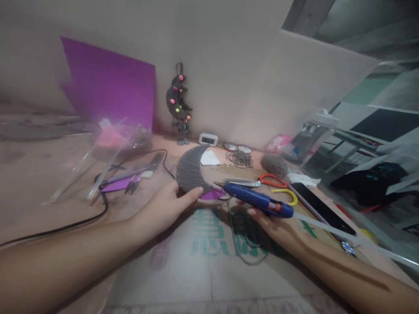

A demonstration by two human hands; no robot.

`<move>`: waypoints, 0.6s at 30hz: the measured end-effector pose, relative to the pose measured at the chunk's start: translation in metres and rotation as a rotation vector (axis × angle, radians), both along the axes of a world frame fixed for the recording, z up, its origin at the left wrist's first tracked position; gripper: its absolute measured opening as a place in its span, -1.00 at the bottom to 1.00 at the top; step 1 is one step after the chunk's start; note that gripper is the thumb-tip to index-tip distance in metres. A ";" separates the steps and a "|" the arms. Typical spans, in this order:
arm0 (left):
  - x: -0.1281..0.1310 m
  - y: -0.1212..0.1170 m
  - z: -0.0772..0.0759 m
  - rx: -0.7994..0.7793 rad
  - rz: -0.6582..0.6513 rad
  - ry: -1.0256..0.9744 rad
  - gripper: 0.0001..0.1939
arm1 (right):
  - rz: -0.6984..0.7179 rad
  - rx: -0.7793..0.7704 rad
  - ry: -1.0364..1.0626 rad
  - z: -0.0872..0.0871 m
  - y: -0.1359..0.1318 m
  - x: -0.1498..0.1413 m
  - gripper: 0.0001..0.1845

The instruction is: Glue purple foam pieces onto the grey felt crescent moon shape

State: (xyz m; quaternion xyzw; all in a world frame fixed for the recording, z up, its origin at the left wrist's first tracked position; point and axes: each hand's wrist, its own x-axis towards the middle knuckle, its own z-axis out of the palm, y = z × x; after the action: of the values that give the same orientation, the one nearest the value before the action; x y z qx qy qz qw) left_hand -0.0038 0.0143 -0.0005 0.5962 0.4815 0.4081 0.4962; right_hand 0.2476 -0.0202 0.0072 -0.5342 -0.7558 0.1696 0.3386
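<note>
My left hand point(175, 200) grips the lower end of a crescent moon point(190, 169) wrapped in grey yarn, thumb in front. In my right hand point(262, 218) is a blue glue gun point(255, 197), its nozzle aimed left at the moon's lower tip. A long clear glue stick point(322, 226) sticks out of the gun's back end. A piece of purple paper point(212, 194) shows behind the moon's lower tip. Whether the nozzle touches the moon, I cannot tell.
Scissors with orange and yellow handles point(271, 179), a phone point(322, 207) and a grey yarn ball point(274, 163) lie on the right. A decorated moon hanging point(178, 102) and purple sheet point(121, 83) are against the wall. A black cord point(65, 231) runs across the left.
</note>
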 end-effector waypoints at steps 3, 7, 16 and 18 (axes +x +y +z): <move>-0.001 0.000 -0.002 0.013 -0.010 0.020 -0.69 | 0.010 -0.001 0.005 0.002 0.001 0.000 -0.83; -0.002 0.000 -0.003 -0.005 -0.042 0.023 -0.66 | 0.004 -0.017 0.003 0.001 0.001 0.000 -0.82; 0.000 -0.001 -0.002 -0.013 -0.042 0.011 -0.67 | 0.004 0.019 -0.080 -0.002 0.004 0.001 -0.81; -0.001 0.000 -0.002 -0.004 -0.051 0.007 -0.67 | 0.001 0.017 -0.077 -0.003 0.005 0.001 -0.80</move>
State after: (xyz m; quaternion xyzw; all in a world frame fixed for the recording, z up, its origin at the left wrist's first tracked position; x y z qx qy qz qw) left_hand -0.0046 0.0141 -0.0029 0.6086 0.4687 0.3923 0.5060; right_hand 0.2486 -0.0155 0.0047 -0.5371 -0.7700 0.1424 0.3137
